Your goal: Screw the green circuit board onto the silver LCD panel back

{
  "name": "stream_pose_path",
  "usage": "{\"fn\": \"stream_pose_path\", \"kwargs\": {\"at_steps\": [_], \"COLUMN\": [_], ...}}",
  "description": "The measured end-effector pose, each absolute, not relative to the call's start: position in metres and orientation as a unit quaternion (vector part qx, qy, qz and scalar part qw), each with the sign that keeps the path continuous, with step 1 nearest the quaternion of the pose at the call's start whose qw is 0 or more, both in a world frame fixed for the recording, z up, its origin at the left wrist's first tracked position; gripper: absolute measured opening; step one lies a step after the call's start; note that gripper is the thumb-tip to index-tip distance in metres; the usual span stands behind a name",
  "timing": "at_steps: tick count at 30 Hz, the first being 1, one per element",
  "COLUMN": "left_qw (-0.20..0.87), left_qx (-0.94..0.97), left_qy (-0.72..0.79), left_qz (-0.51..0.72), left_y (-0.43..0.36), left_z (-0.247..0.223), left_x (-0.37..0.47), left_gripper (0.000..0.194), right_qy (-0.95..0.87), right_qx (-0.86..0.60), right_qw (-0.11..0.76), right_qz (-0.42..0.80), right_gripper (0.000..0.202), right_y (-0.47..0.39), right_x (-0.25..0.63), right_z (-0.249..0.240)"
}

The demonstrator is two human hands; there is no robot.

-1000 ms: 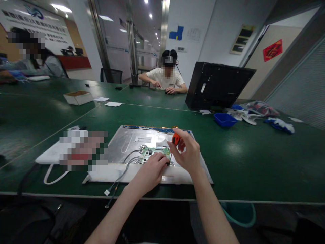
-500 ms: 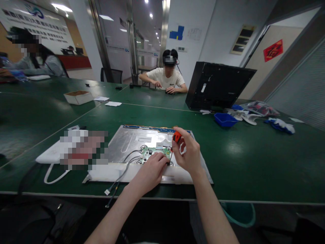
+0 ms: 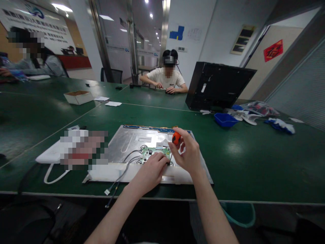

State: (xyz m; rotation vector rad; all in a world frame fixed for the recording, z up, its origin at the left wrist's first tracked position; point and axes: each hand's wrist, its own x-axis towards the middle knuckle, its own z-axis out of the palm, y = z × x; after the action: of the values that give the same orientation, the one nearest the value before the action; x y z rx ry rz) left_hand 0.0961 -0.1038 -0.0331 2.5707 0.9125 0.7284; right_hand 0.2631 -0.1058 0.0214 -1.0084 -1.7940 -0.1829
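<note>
A screwdriver with an orange and black handle (image 3: 176, 138) is in my right hand (image 3: 189, 152), fingers curled round its grip. Its thin shaft points down at the lower right corner of a green circuit board (image 3: 149, 153). Close to the shaft's tip is my left hand (image 3: 152, 169), fingers pressed together over the board's lower edge; what they pinch, if anything, is hidden. The board sits on the silver back of a flat display panel (image 3: 127, 140), and grey cables (image 3: 124, 171) run from it towards the table's front edge.
A white device (image 3: 50, 149) with a cable lies left of the panel. Further off are an open box (image 3: 78, 97), a black monitor housing (image 3: 218, 86), a blue tray (image 3: 225, 119) and gloves (image 3: 280, 125). Across the green table a person (image 3: 166, 76) works with their hands.
The screwdriver's handle has turned slightly in my right hand, with the fingers shifting a little round it. My left hand stays in place.
</note>
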Motion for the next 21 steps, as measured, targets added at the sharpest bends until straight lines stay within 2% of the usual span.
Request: {"fn": "stream_pose_path", "kwargs": {"at_steps": [6,16,21], "left_qw": [0.158,0.159,0.157], "left_qx": [0.898,0.899,0.898], "left_qy": [0.317,0.316,0.315], "left_qz": [0.260,0.259,0.263], "left_y": [-0.1048,-0.1039,-0.1042], "left_z": [-0.0326,-0.0345,-0.0341], "left_x": [0.0959,0.0954,0.0957], "left_gripper": [0.023,0.022,0.021], "right_qy": [-0.747,-0.731,-0.736], "right_qx": [-0.418,-0.427,-0.432], "right_qw": [0.514,0.520,0.512], "right_qz": [-0.058,-0.113,-0.097], "right_gripper": [0.043,0.033,0.033], "right_y": [-0.1065,-0.1022,-0.1030], "right_x": [0.2630,0.2618,0.2622], "right_z": [0.0202,0.0188,0.0195]}}
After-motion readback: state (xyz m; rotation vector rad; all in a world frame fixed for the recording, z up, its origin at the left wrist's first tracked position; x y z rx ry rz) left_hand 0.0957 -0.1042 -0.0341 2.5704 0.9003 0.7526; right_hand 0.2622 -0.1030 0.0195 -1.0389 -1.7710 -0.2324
